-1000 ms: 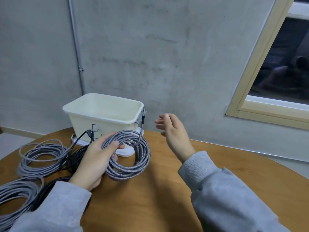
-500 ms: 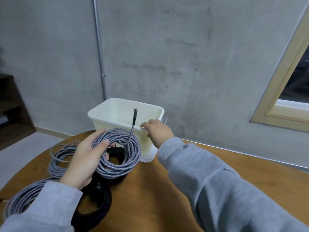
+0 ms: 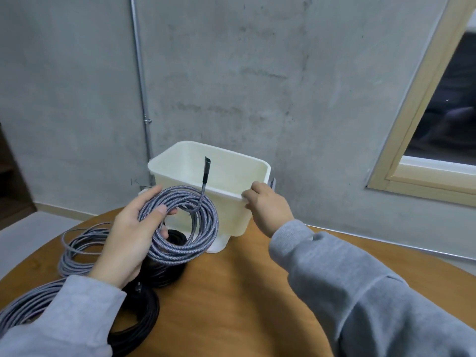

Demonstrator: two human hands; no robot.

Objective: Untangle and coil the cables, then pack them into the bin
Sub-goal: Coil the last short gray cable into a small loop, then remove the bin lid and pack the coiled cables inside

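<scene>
My left hand [image 3: 128, 238] grips a coiled grey braided cable [image 3: 185, 225], lifted above the table in front of the bin. One plug end [image 3: 206, 168] of that cable sticks straight up. The cream plastic bin [image 3: 231, 173] stands at the table's far edge, and I see nothing inside it from here. My right hand [image 3: 268, 207] holds the bin's near right rim with curled fingers. Black coiled cables [image 3: 144, 313] lie under my left hand. More grey cables [image 3: 79, 251] lie loose at the left.
The round wooden table [image 3: 231, 305] ends close behind the bin, against a concrete wall. Another grey coil [image 3: 23, 310] lies at the lower left by my sleeve. A window frame [image 3: 412, 124] is on the right.
My right hand has reached to the bin and taken hold of its rim. My left hand has lifted the grey coil higher and closer to the bin. The view has turned left.
</scene>
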